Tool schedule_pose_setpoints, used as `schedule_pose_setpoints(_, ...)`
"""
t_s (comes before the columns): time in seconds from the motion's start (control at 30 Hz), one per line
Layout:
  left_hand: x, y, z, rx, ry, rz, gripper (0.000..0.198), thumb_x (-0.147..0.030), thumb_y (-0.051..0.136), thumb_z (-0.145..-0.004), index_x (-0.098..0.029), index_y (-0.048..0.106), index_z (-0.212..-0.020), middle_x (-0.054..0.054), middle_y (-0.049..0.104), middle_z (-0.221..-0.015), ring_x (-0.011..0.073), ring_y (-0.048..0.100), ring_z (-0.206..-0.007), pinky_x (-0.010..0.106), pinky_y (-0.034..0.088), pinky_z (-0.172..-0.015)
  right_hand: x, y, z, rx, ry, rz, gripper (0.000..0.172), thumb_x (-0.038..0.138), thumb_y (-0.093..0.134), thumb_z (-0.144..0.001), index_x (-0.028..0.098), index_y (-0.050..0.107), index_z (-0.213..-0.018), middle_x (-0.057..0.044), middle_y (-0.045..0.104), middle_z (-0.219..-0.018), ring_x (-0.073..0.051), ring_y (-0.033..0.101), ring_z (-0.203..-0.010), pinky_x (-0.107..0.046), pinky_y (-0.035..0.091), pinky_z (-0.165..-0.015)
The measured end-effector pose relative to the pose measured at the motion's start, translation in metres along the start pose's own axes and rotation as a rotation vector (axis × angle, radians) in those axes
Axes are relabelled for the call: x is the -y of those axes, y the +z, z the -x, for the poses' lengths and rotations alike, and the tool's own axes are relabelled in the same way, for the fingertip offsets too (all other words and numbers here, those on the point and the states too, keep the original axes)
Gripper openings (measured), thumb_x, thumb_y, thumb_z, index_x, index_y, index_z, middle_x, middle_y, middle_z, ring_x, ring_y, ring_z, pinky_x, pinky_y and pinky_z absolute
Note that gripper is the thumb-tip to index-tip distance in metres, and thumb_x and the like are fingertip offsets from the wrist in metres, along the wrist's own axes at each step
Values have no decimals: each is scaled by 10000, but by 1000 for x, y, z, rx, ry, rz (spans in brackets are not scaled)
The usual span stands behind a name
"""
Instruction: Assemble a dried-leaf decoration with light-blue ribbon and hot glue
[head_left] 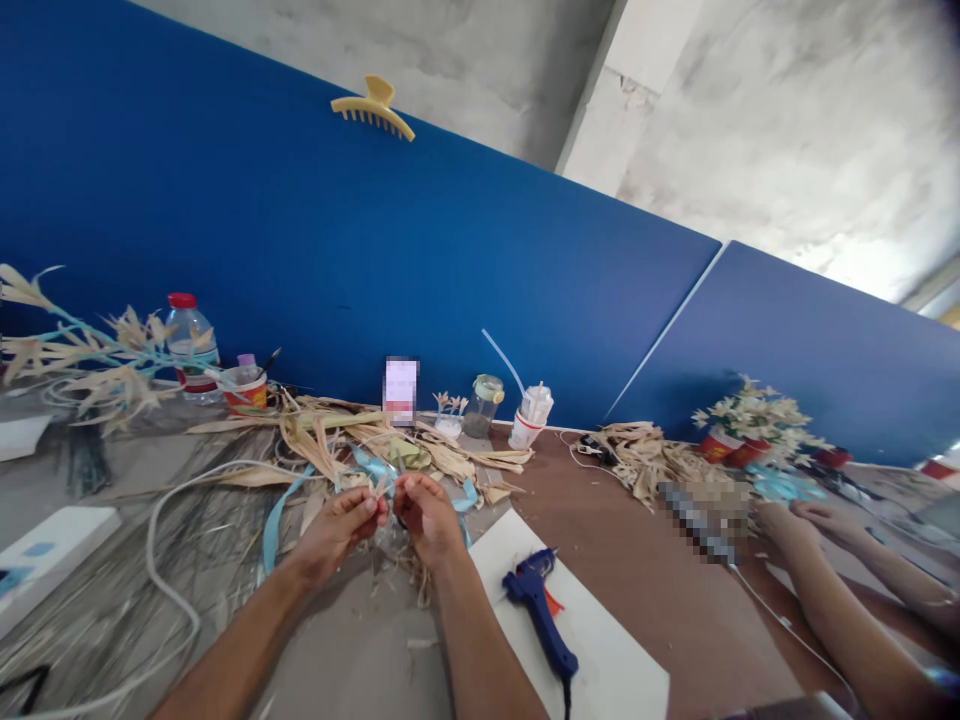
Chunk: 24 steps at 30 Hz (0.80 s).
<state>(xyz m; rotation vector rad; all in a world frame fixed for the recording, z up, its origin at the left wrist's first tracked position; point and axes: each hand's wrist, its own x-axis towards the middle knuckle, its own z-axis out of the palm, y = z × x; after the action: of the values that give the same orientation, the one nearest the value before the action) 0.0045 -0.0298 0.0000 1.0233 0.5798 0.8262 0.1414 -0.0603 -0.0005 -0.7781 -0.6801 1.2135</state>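
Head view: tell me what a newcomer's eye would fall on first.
Likely the broad blue partition across the back, with a yellow claw clip on its top edge. Then the dark blue glue gun, lying on a white board at lower right. The left hand and right hand work close together, near pale husk-like strips.

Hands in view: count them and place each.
4: the wearer's left hand and right hand, close together near centre; a co-worker's two hands, at far right.
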Motion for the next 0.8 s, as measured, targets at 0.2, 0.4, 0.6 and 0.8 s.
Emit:
schedule_pose_setpoints(0.2, 4, -1, 1, 100, -25, -54, 267, -417, 728, -658, -160, 656, -648, 24, 560, -596, 98, 429, -544, 210, 308, -504, 5, 2, 6, 249, 70, -27, 235, 364, 734, -646, 166, 622, -704, 20, 593, -531, -110, 528, -444, -245, 451, -505)
schedule_pose_setpoints(0.4, 5, -4, 0, 130, -49, -94, 267, -393, 730, -668, -141, 640, -659, 16, 547, -607, 96, 424, -559, 211, 308, -524, 16, 5, 9, 262, 106, 42, 279, 368, 772, -583, 169, 596, -670, 20, 606, -547, -116, 536, -455, -250, 465, -474)
schedule_pose_setpoints(0.6, 8, -6, 0, 136, -95, -120, 275, -385, 757, -636, -134, 649, -660, 15, 550, -621, 102, 446, -583, 216, 342, -555, 14, 0, 5, 193, 118, 77, 253, 344, 762, -570, 162, 592, -613, 27, 604, -527, -99, 518, -438, -221, 425, -465)
schedule_pose_setpoints(0.8, 7, -6, 1, 169, -92, -126, 262, -374, 756, -641, -138, 641, -653, 11, 555, -637, 101, 472, -597, 208, 363, -569, 6, -3, 2, 165, 151, 118, 255, 340, 756, -567, 154, 584, -602, 31, 601, -513, -92, 516, -422, -210, 406, -464)
